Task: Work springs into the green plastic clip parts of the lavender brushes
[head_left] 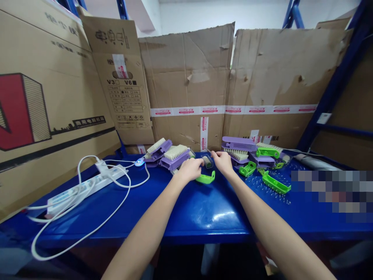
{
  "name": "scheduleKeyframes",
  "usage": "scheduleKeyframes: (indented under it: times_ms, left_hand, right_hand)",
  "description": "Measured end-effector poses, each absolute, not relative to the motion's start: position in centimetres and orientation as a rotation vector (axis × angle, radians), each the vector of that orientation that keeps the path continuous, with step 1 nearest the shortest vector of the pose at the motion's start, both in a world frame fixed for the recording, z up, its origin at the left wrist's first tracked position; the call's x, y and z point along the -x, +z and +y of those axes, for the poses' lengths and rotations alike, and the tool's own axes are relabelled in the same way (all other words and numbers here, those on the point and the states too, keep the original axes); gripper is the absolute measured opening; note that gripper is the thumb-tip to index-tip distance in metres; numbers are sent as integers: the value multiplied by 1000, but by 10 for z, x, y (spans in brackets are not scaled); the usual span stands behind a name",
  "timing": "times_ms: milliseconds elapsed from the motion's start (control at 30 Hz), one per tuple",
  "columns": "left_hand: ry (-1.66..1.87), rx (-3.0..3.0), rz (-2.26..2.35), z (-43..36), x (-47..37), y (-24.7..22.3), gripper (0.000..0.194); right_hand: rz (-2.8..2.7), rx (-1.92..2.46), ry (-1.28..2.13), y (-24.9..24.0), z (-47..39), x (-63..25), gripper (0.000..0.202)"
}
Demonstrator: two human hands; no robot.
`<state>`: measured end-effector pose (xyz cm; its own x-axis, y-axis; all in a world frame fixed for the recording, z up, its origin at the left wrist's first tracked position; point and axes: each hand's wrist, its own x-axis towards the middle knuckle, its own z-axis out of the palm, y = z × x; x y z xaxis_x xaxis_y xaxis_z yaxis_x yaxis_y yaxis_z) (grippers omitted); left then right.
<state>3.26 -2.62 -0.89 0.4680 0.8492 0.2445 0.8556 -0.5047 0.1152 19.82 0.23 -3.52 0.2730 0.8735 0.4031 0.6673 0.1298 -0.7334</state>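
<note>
Head view: left hand [190, 168] curled loosely, fingertips touching a green plastic handle [206, 178] lying flat on the blue desk [186, 210], long axis left to right. Right hand [223, 161] just right of a small dark block [206, 160], fingers bent, grip unclear. Block between both hands, right nearer. Purple brushes [170, 153] stacked left, more purple and green parts [262, 163] piled right. No containers visible.

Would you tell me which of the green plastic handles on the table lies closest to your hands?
The green handle lying alone just under the left hand; the other green handles lie farther right, beyond the right hand, beside the purple brushes.
</note>
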Motion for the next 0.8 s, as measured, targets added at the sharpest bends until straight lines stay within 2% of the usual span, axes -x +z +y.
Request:
scheduleKeyframes:
  times_ms: [133, 300, 533, 667, 800]
  left_hand:
    - [-566, 2453, -1710, -30, -35, -4, 32]
    - [-804, 2193, -1896, -28, -31, 2, 30]
    - [-846, 2090, -1904, -32, -32, 5, 30]
    - [-851, 2093, -1889, -31, -31, 5, 29]
    - [-886, 2162, -1770, -28, -30, 2, 26]
  right_hand:
    - [-1406, 1528, 361, -36, 5, -198, 39]
    - [-1339, 1360, 588, -37, 4, -191, 48]
    - [-1240, 1098, 976, -24, -11, -179, 53]
    - [-1279, 1081, 978, -22, -13, -181, 44]
    - [-1330, 1166, 904, -30, -8, -179, 24]
